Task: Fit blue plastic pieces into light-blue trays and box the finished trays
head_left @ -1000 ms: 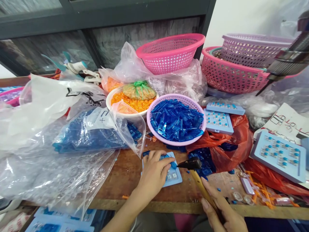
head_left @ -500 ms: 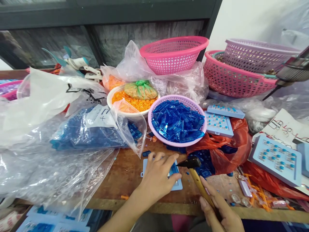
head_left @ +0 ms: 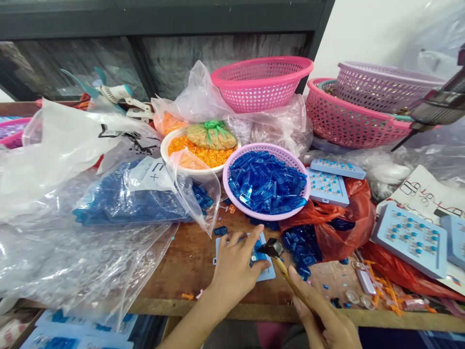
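My left hand [head_left: 232, 264] lies with spread fingers over a light blue plastic tray [head_left: 268, 272] on the wooden table, covering much of it. Translucent blue plastic pieces [head_left: 258, 252] show in the tray between thumb and index finger. Wrapped round the wooden handle of a hammer [head_left: 286, 276] is my right hand [head_left: 319, 315]. The dark hammer head hangs over the right part of the tray, its pointed end close to the blue pieces; whether it touches them I cannot tell. One loose blue piece [head_left: 220, 230] rests just behind the tray.
A lilac basket [head_left: 225, 186] full of blue pieces stands behind the tray, beside a white bowl [head_left: 165, 148] of orange parts. Plastic bags [head_left: 72, 261] cover the left side. At right lie a red bag [head_left: 332, 242], trays with turquoise-topped parts [head_left: 410, 237], and a screwdriver-like tool [head_left: 436, 109] overhead.
The hammer has moved left and slightly down, so its head is nearer the blue pieces in the tray. My left hand stays over the tray, its index finger raised a little more.
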Available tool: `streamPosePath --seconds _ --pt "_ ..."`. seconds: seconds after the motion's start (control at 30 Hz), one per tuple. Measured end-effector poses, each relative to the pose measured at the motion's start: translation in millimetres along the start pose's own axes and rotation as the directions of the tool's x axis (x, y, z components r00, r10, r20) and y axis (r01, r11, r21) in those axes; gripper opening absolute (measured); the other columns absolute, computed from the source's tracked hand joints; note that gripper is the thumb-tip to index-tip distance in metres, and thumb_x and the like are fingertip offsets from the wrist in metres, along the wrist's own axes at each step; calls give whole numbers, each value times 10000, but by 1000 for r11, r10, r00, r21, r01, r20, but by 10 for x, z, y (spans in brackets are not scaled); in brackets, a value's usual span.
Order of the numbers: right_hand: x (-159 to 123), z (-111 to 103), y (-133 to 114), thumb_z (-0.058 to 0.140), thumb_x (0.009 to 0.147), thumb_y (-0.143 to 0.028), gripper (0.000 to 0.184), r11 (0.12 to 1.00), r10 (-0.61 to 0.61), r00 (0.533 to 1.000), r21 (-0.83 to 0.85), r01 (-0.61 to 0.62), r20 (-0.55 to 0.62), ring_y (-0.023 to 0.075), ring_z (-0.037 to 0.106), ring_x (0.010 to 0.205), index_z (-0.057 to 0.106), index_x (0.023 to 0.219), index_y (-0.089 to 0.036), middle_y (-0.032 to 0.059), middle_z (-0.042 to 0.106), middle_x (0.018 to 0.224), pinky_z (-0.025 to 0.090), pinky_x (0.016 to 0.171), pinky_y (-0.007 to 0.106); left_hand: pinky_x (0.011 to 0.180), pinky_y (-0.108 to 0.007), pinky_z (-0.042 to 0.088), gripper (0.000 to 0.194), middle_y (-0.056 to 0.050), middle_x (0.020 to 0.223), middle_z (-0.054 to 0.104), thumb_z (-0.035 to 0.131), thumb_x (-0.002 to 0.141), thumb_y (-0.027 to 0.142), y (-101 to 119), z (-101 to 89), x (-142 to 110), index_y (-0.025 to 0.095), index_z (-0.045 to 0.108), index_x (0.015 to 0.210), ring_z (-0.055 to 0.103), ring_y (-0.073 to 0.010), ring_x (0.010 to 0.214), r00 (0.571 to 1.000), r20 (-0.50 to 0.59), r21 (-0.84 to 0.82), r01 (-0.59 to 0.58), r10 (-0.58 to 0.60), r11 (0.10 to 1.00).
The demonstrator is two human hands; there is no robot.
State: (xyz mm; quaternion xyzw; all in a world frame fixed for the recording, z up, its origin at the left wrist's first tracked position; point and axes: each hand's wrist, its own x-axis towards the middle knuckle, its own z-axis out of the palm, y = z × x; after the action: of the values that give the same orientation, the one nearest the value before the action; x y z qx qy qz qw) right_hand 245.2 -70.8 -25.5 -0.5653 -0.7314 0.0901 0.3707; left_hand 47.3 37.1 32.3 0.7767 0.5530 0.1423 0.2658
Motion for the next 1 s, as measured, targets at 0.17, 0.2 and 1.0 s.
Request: streamPosePath --seconds 0.17,0.2,1.0 --pt "-75 60 -120 509 1019 -262 425 968 247 964 -16 -250 -99 229 620 1246 570 1430 -350 -31 679 1333 534 1019 335 992 -508 448 795 -51 1228 731 822 792 275 -54 91 -31 310 462 1499 594 -310 1145 996 -86 -39 -40 36 998" --pt "-90 77 -146 491 1030 -273 418 959 280 953 -17 -284 -113 231 611 1260 558 1433 -364 -36 676 1338 531 1024 363 992 -499 450 803 -50 1230 727 826 785 265 -63 105 -33 309 461 1499 591 -304 1135 993 -108 -44 -54 49 998" --pt "21 -85 -46 462 1022 -181 657 979 -17 999 -200 27 49 232 665 1146 246 1598 -411 -25 659 1338 629 810 250 1029 -478 391 833 -8 1211 731 894 679 154 -33 90 40 309 514 1404 588 -297 1146 996 -63 -234 50 -67 971"
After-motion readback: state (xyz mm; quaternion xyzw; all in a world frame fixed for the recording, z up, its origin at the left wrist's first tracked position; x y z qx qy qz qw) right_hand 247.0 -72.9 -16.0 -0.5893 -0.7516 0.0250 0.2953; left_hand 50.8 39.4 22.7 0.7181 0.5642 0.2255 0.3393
